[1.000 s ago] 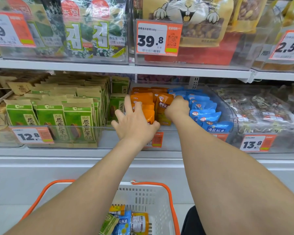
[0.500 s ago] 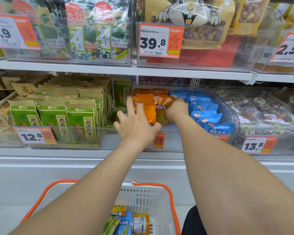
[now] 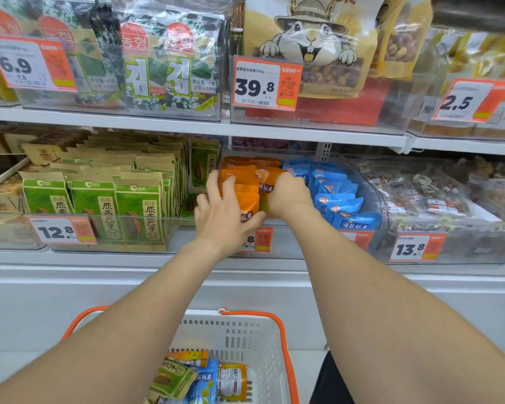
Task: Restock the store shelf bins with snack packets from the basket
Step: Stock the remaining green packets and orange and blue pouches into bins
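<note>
At mid-frame, inside the clear bin (image 3: 372, 196) on the lower shelf, the left hand (image 3: 225, 212) presses straight, spread fingers against the row of orange packets (image 3: 239, 173). The right hand (image 3: 289, 196) curls its fingers round one orange packet (image 3: 267, 182). Blue packets (image 3: 337, 188) stand just right. At bottom centre, the basket (image 3: 245, 336) holds more packets.

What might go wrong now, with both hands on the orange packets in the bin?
The orange packets look tightly packed, so the one the right hand grips might crumple as it goes in. The blue packets sit right beside them, so one could slip into the wrong row. A front packet under the left hand might topple out.
</note>
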A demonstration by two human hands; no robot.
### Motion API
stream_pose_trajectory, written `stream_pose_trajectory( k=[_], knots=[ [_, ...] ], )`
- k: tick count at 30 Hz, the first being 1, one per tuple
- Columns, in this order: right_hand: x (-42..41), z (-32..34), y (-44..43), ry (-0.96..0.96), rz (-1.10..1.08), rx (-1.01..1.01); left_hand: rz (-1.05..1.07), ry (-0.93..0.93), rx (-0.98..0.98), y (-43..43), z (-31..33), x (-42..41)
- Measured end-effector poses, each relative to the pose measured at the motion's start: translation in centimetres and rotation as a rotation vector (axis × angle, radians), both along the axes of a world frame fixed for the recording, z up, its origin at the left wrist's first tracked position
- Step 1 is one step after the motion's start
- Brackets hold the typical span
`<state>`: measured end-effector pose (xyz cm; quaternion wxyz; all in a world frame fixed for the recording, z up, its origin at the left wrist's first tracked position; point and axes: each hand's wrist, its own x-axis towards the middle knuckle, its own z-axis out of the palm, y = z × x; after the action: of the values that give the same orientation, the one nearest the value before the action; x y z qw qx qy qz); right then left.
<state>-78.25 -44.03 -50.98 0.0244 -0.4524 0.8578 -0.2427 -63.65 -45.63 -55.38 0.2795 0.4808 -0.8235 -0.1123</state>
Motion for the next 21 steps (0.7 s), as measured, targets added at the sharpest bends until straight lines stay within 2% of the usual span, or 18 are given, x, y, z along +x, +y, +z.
stream_pose_trajectory(
  k=[2, 6, 9, 11, 13, 16, 21],
  knots=[
    [1.7, 1.1, 1.2, 0.043, 0.055, -0.081, -0.110, 0.100, -0.022, 0.6, -0.2, 1.8],
    [6.3, 2.4, 3.6, 0.128, 0.250, -0.199, -0.214, 0.112, -0.466, 1.9, -1.6, 6.6],
    [10.4, 2.1, 5.2, 0.212, 0.390, -0.225, -0.207, 0.053, -0.517, 2.6, -2.9, 9.6],
    [13.0, 1.0, 6.4, 0.284, 0.484, -0.185, -0.206, 0.007, -0.411, 3.0, -4.0, 11.5],
    [15.1, -0.7, 7.6, 0.363, 0.575, -0.061, -0.192, -0.039, -0.230, 3.8, -5.2, 13.3],
    [17.0, -3.7, 8.6, 0.470, 0.652, 0.165, -0.137, -0.241, 0.102, 4.6, -7.6, 15.3],
    [16.3, -8.9, 10.4, 0.350, 0.677, 0.559, -0.244, -0.598, 0.425, 6.4, -13.2, 17.1]
  ],
)
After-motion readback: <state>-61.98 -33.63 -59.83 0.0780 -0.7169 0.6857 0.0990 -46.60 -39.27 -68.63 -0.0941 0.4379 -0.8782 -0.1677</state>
